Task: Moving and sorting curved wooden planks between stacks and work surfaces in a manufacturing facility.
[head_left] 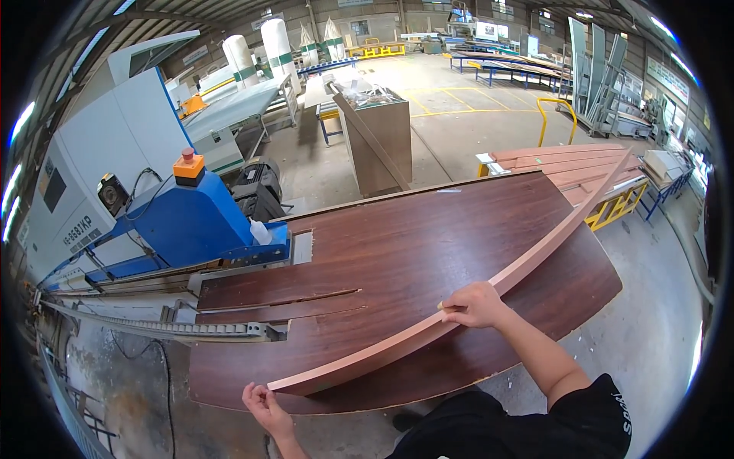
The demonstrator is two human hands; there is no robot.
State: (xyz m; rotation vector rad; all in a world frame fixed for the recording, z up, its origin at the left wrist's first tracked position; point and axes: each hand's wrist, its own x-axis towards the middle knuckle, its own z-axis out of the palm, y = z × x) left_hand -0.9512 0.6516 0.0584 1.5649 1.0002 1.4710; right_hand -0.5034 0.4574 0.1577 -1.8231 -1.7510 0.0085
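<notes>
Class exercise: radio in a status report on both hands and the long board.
Left hand pinching near end of long board. Right hand gripping its edge midway. Board on edge across dark panel stack. Blue machine at left, apart.

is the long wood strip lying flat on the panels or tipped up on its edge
Tipped up on edge: the long strip shows its broad pale face, held by the left hand and right hand above the dark panels.

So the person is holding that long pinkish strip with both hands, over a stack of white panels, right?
Not quite. The head view shows both hands, left hand and right hand, holding the long pinkish strip, but the panels beneath are dark reddish-brown wood grain, not white.
</notes>
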